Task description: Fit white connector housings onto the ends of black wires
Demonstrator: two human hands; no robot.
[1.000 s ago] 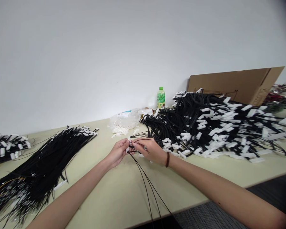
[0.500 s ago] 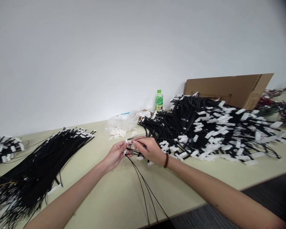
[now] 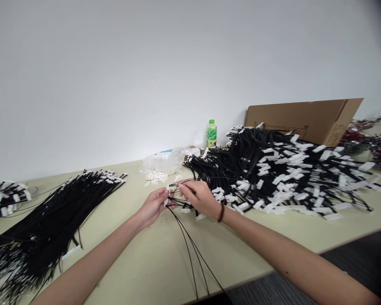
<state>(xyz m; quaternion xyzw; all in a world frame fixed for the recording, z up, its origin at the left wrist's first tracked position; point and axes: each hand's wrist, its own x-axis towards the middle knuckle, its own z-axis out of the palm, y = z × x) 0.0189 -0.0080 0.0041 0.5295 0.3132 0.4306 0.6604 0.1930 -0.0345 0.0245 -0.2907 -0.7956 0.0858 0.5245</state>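
Observation:
My left hand (image 3: 154, 205) pinches a small white connector at its fingertips, just above the pale table (image 3: 152, 258). My right hand (image 3: 199, 196), with a dark band at the wrist, grips a few thin black wires (image 3: 190, 250) that trail down over the table's front edge. The two hands meet fingertip to fingertip where the wire ends reach the connector. Loose white connectors (image 3: 157, 175) lie just beyond the hands.
A large heap of black wires with white tags (image 3: 282, 173) fills the right side. A long bundle of black wires (image 3: 47, 228) lies at the left, a smaller pile (image 3: 4, 197) beyond it. A clear bag (image 3: 165, 161), a green bottle (image 3: 211, 133) and a cardboard box (image 3: 305, 118) stand by the wall.
Both hands stay together at the same spot; my right hand's fingers have shifted slightly on the wire ends. The view has tilted a little.

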